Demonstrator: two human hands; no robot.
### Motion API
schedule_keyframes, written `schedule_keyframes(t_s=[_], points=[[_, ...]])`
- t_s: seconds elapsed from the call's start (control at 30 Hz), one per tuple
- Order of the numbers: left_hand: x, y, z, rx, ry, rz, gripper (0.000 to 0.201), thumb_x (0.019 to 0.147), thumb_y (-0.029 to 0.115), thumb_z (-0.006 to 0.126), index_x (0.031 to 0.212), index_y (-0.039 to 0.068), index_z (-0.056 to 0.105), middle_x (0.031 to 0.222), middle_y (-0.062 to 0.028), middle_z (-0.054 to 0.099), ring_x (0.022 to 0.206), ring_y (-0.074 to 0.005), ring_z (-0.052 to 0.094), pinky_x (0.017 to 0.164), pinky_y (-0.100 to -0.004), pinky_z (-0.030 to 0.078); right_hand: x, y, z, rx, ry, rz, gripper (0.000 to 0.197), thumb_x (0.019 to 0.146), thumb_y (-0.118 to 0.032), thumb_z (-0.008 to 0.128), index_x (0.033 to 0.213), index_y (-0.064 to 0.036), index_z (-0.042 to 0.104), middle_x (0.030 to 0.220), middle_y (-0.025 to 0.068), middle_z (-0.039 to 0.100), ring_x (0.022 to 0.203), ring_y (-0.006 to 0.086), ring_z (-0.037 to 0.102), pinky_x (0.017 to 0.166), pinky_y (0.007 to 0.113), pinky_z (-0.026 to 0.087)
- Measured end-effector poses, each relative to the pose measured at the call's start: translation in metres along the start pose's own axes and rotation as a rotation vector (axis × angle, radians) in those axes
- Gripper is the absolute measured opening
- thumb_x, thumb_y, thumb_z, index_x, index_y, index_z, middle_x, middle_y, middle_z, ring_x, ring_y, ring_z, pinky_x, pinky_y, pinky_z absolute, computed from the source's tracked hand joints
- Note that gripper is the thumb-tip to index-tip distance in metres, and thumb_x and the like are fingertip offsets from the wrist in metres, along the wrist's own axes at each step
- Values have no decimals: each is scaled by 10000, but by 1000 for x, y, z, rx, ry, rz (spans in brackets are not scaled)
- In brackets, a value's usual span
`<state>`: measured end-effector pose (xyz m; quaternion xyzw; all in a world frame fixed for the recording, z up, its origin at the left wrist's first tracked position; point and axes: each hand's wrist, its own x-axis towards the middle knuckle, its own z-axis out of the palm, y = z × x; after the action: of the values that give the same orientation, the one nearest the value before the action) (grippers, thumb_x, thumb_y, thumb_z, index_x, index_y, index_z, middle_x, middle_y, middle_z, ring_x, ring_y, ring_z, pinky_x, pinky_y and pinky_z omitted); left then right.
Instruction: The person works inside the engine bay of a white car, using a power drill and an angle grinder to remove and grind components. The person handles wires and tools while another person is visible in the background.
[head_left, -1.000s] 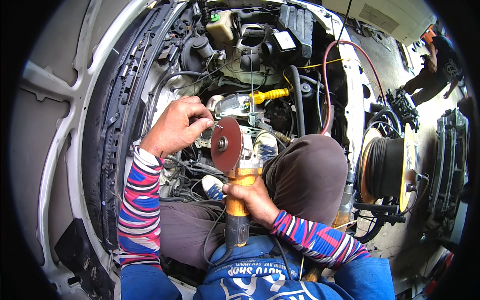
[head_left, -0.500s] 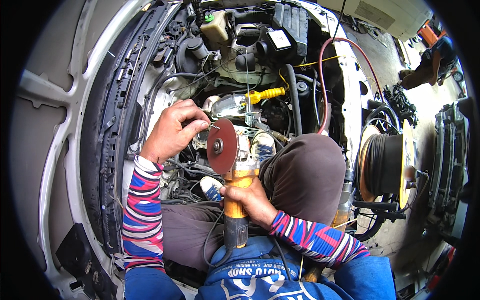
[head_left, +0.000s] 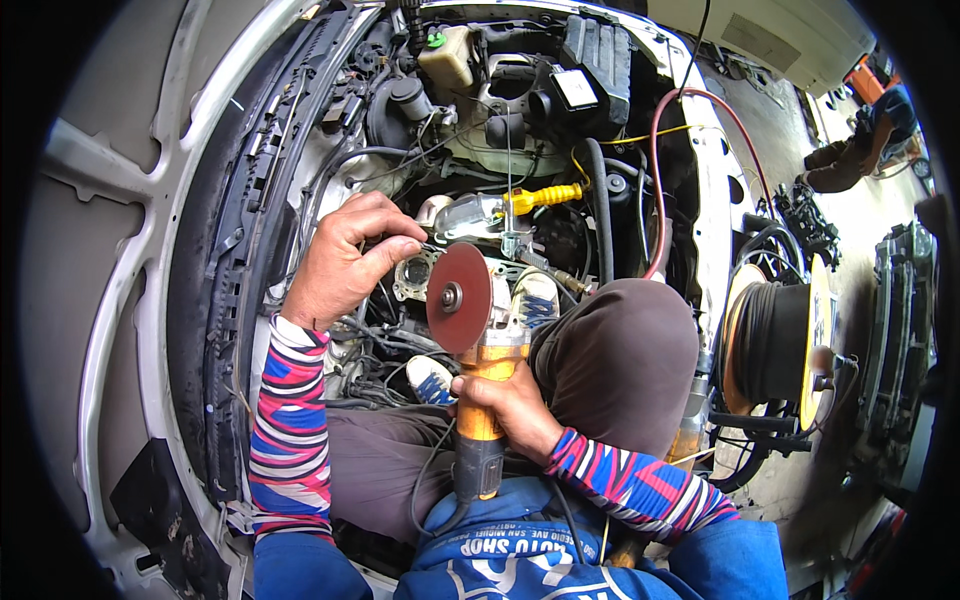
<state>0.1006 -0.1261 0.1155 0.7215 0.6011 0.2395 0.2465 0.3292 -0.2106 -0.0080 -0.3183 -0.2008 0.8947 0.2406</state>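
My right hand (head_left: 515, 410) is wrapped round the yellow and black body of an angle grinder (head_left: 480, 428), held upright in front of my lap. Its reddish-brown disc (head_left: 462, 315) faces left; whether it spins I cannot tell. Beyond the disc's upper left edge, my left hand (head_left: 345, 258) is closed in a pinch on a small thin metal piece (head_left: 430, 246). That piece's tip ends close to the disc rim, and its exact kind is too small to make out. Bare metal engine parts (head_left: 412, 275) lie below the left fingertips.
I sit inside an open engine bay, knee (head_left: 625, 350) raised at right. A yellow-handled work lamp (head_left: 545, 196) hangs ahead. A red hose (head_left: 655, 170) arches at the right. Beyond the fender stands a cable reel (head_left: 770, 345). Another person (head_left: 865, 140) is at the far right.
The metal piece was across the disc's upper edge; now it shows just off the rim. The grinder has shifted slightly right and down relative to my left hand. The whole view has shifted a little.
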Motion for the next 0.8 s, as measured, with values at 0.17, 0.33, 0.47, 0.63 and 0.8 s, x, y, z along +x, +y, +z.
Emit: schedule_keyframes(t_s=[0.17,0.33,0.47,0.63,0.8], points=[[-3,5,-6,-12,-9,-22,171,905,165,726,931,-5,733,877,-77,648,871,-191,618,821,-328,478,0,0,2,14,16,-23,425,874,-101,746,1228,-32,520,993,56,628,784,183,680,710,354,620],[-4,8,-10,-25,-53,-70,194,923,174,688,907,-17,719,842,-86,626,835,-195,608,795,-334,473,1,1,1,14,-1,-17,416,879,-116,741,1220,-32,518,950,60,637,748,207,696,688,358,612],[0,8,-12,5,-125,-111,199,920,169,675,905,-25,717,828,-102,618,820,-213,608,779,-345,476,0,1,-1,11,-15,-17,417,880,-128,741,1218,-32,517,931,64,639,734,218,702,678,361,608],[9,6,-11,79,-195,-101,201,917,174,676,907,-22,721,821,-117,620,814,-239,608,763,-360,478,0,0,0,12,-13,-23,422,875,-133,749,1214,-33,519,947,66,627,740,216,699,674,364,606],[16,1,-7,99,-240,-109,205,913,176,683,903,-25,721,811,-117,629,804,-249,616,754,-368,483,0,-1,1,18,-7,-14,425,868,-125,751,1213,-35,519,951,65,621,740,215,696,673,364,606]])
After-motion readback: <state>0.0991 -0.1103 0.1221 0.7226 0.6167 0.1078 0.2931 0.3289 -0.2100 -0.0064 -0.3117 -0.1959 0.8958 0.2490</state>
